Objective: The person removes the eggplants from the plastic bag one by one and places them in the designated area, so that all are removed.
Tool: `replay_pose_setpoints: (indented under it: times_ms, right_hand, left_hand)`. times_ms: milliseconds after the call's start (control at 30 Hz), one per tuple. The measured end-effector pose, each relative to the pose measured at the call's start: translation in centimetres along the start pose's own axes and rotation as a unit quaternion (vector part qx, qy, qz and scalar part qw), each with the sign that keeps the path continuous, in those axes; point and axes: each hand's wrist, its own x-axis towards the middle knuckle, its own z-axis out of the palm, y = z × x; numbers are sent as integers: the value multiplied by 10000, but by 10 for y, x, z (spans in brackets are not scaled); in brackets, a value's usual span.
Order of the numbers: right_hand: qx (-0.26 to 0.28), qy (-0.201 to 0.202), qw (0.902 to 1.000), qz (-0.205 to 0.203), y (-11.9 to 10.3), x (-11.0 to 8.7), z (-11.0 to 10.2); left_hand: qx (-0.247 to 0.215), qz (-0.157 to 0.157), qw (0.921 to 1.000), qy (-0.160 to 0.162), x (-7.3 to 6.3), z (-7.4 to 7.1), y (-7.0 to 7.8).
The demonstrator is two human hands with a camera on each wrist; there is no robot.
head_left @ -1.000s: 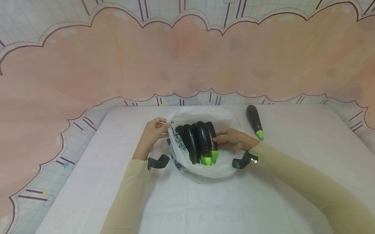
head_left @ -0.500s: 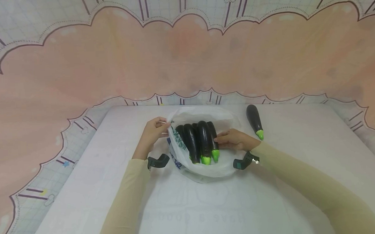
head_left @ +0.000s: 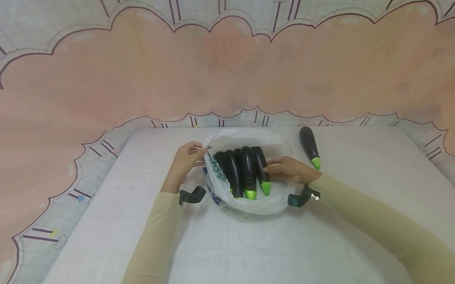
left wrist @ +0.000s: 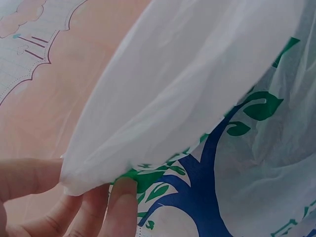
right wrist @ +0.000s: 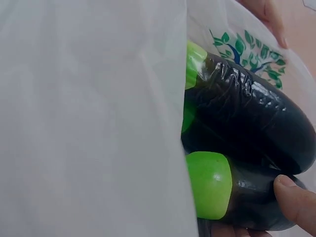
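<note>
A white plastic bag (head_left: 249, 207) with a printed blue and green tree stands on the table, its mouth wide. Several dark eggplants (head_left: 233, 173) with bright green stem ends lie side by side inside it. My left hand (head_left: 184, 163) pinches the bag's left rim between thumb and fingers, as the left wrist view shows up close. Inside the mouth, my right hand (head_left: 291, 169) grips the rightmost eggplant (head_left: 260, 161). In the right wrist view its thumb (right wrist: 291, 195) lies on top of that eggplant, with fingertips underneath. The bag's wall hides part of the eggplants there.
One more eggplant (head_left: 308, 142) lies on the white-covered table (head_left: 366, 186), right of the bag and just behind the right wrist. A peach-coloured patterned cloth (head_left: 224, 74) hangs behind the table. Each wrist carries a small black camera (head_left: 192, 196).
My right hand has shifted slightly right, and the rightmost eggplant has come with it, opening a gap from its neighbour. The left hand stays at the bag's rim.
</note>
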Motion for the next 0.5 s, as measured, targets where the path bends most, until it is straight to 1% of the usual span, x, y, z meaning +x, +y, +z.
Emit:
replay_pose_setpoints:
  times_ms: [133, 333, 433, 500]
  right_hand:
    - [-25, -17, 10000, -75, 1, -2, -2]
    - [240, 25, 9997, -41, -1, -8, -2]
    - [177, 64, 9998, 15, -2, -11, -3]
    - [22, 89, 10000, 39, -2, -14, -4]
  left_hand:
    - [-17, 9, 10000, 2, 0, 0, 0]
    - [-15, 42, 10000, -11, -1, -1, 2]
    - [-31, 23, 10000, -10, -2, -1, 2]
    - [-46, 8, 10000, -2, -2, -1, 2]
